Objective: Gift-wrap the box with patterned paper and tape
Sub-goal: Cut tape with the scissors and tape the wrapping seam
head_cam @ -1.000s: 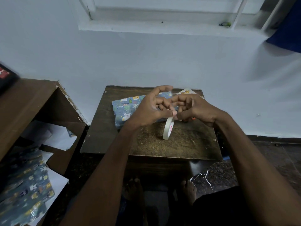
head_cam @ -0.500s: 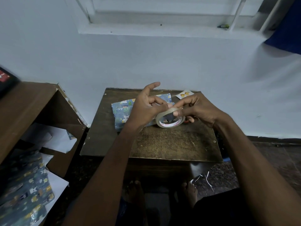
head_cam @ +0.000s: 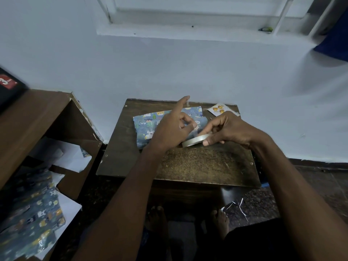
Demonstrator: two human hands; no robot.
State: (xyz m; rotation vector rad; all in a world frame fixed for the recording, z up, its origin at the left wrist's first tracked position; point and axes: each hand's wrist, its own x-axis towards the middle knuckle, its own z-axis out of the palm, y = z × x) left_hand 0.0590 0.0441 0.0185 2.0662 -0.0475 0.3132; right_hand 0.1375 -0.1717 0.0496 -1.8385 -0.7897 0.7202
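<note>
Right hand (head_cam: 228,129) gripping the tape roll (head_cam: 195,140) flat above the small table (head_cam: 207,166), thumb on the near rim, fingers curled over the far side, probably steadying it for a pull. Left hand (head_cam: 169,130) pinching what looks like the tape's free end between thumb and middle fingers, index finger (head_cam: 181,106) stuck out straight with a small strip clinging to its tip. Wrapped box (head_cam: 146,127) lying on the table just behind both hands, close by for the next seam. Spare patterned paper (head_cam: 30,223) heaped low at left.
</note>
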